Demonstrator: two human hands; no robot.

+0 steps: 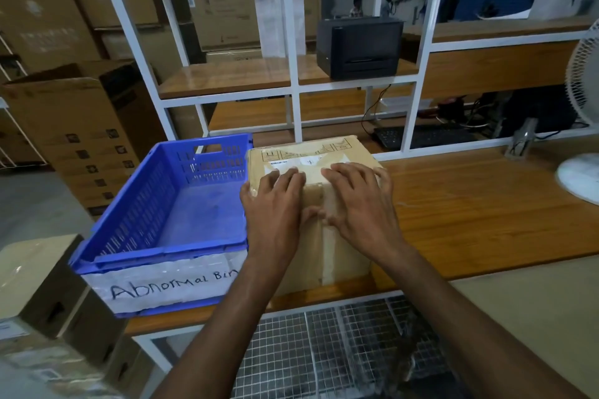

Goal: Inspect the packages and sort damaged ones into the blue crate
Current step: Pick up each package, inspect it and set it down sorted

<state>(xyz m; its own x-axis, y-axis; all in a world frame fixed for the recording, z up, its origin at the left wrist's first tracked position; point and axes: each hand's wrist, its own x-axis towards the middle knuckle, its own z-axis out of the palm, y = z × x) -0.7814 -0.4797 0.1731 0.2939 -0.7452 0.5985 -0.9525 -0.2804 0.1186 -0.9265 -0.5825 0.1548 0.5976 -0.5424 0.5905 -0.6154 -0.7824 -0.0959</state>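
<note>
Package (345,253): matt brown cardboard, seams sealed with glossy tape; paper labels on the top face. Blue crate (139,204): moulded plastic, perforated walls, smooth floor. Crate label (162,285): white paper under shiny, wrinkled film. Table (486,204): wood-grain top, smooth, slight sheen. Frame (288,26): white-painted metal. Mesh (291,350) below: bare metal wire. Printer (359,45): matt black plastic.

One wide-angle view from head height looks forward and down onto the wooden table (470,220) from close by its near edge, facing the white shelf frame (293,92) behind it
</note>
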